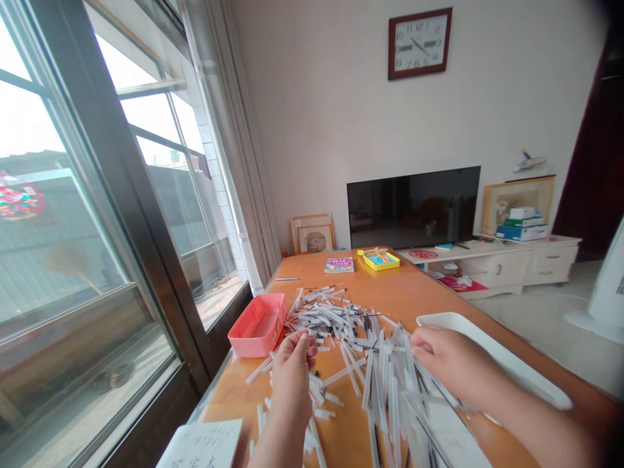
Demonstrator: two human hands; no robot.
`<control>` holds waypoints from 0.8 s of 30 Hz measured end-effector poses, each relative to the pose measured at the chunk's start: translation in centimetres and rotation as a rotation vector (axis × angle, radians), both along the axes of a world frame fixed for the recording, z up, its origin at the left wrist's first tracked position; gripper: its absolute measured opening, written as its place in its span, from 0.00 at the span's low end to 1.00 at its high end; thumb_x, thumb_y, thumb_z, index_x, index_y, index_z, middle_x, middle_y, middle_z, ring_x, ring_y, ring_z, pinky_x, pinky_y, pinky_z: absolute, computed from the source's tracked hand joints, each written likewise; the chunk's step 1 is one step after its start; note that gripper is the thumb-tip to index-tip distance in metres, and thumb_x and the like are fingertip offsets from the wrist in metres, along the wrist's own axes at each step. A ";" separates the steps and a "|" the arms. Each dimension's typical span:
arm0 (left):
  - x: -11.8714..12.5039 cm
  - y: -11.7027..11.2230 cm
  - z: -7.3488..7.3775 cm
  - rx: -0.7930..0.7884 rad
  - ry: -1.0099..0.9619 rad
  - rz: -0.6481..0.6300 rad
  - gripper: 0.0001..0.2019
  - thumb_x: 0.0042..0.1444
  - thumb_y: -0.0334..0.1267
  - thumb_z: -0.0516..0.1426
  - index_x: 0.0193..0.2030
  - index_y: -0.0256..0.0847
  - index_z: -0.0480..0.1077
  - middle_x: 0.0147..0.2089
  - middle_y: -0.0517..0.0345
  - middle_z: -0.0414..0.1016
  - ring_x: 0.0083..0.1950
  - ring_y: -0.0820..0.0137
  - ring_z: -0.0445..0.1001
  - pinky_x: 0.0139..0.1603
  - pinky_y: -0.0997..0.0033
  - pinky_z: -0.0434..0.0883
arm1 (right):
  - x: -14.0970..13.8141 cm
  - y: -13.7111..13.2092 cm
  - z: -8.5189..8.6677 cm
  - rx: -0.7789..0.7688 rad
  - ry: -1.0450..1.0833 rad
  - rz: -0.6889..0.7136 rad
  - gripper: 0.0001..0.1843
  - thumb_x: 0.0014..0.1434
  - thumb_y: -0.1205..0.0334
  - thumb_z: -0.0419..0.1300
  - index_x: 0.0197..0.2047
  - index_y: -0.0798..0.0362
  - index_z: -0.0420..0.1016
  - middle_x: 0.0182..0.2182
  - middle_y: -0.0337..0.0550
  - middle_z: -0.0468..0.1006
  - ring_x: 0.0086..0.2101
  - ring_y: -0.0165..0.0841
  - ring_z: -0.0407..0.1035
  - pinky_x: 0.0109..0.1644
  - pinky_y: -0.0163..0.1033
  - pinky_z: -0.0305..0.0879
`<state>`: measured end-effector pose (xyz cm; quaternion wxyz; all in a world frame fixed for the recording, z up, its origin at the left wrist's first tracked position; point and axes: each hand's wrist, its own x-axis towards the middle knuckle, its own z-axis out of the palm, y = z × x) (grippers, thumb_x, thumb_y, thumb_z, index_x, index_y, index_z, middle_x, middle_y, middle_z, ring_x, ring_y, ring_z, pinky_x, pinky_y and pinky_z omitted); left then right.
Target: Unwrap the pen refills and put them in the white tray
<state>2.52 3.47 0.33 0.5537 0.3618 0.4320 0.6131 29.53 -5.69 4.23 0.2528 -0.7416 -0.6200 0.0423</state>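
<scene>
The orange bench (pixel 419 292) carries a wide pile of white pen tubes (pixel 361 338). A white tray (pixel 524 376) lies just right of the pile, a pink tray (pixel 249 341) just left of it. The left hand (pixel 292 374) rests on the pile's near left edge and the right hand (pixel 448 364) on its right edge. Both hands' fingers are curled, and whether they grip a tube cannot be told.

Pen parts (pixel 351 325) heaped mid-bench (pixel 409 292); bin (pixel 257 325) at left edge, tray (pixel 507 365) at right edge, book (pixel 340 264) near far edge.
</scene>
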 end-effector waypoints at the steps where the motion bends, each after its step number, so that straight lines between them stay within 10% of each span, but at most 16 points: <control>1: -0.1 0.1 0.0 -0.004 0.001 0.004 0.24 0.40 0.54 0.70 0.38 0.38 0.73 0.34 0.56 0.77 0.29 0.75 0.70 0.34 0.73 0.65 | -1.2 0.6 -0.2 -0.017 -0.010 0.090 0.10 0.59 0.59 0.54 0.31 0.47 0.77 0.31 0.40 0.80 0.33 0.34 0.70 0.36 0.36 0.55; 12: -0.3 0.3 -0.6 -0.017 0.081 0.023 0.21 0.44 0.51 0.67 0.40 0.38 0.74 0.36 0.51 0.78 0.32 0.71 0.72 0.33 0.72 0.64 | -9.9 7.1 -4.1 -0.177 -0.375 0.351 0.13 0.54 0.72 0.58 0.37 0.48 0.79 0.34 0.47 0.83 0.38 0.42 0.77 0.35 0.36 0.55; 24: 0.8 -0.7 -2.9 0.270 0.702 -0.148 0.08 0.49 0.34 0.62 0.36 0.47 0.81 0.39 0.47 0.81 0.43 0.55 0.75 0.47 0.61 0.64 | -9.4 8.6 -3.4 -0.148 -0.448 0.394 0.13 0.56 0.71 0.55 0.36 0.48 0.79 0.33 0.47 0.84 0.37 0.43 0.77 0.36 0.38 0.58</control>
